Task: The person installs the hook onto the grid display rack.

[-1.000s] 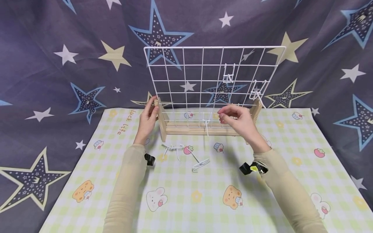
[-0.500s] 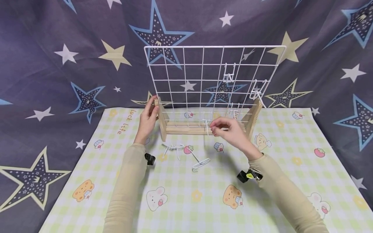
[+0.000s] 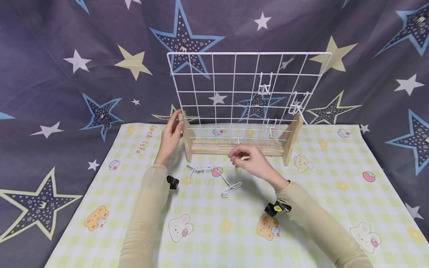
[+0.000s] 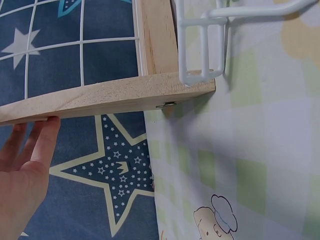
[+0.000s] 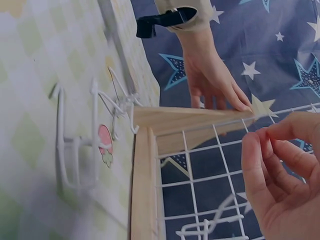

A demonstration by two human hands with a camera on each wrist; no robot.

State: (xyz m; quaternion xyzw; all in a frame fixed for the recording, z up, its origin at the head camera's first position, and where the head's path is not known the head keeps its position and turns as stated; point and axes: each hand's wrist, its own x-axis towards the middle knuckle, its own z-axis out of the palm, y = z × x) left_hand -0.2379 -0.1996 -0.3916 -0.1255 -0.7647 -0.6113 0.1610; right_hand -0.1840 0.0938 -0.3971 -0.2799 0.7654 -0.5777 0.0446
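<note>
A white wire grid rack [image 3: 222, 91] stands upright in a wooden base with two side boards. My left hand [image 3: 171, 137] holds the left side board [image 3: 186, 139] near its top, thumb in front and straight fingers [image 4: 47, 137] against the outer face. My right hand [image 3: 249, 160] is in front of the base, fingers loosely curled and thumb near the index fingertip, with nothing visible between them. Below it on the cloth lies a loose white wire hook [image 3: 231, 188]. A tangled group of white hooks [image 3: 200, 169] lies left of that one.
Hooks hang on the grid: one in the upper right [image 3: 264, 88], one by the right edge [image 3: 296, 106], others lower down, including a lower right hook [image 3: 269, 129]. A checked cloth [image 3: 207, 245] covers the table. Behind the rack hangs a star-patterned curtain [image 3: 107, 44].
My right hand has moved down and left, away from the lower grid towards the loose hooks, uncovering the lower right hook. My left hand keeps its hold on the side board.
</note>
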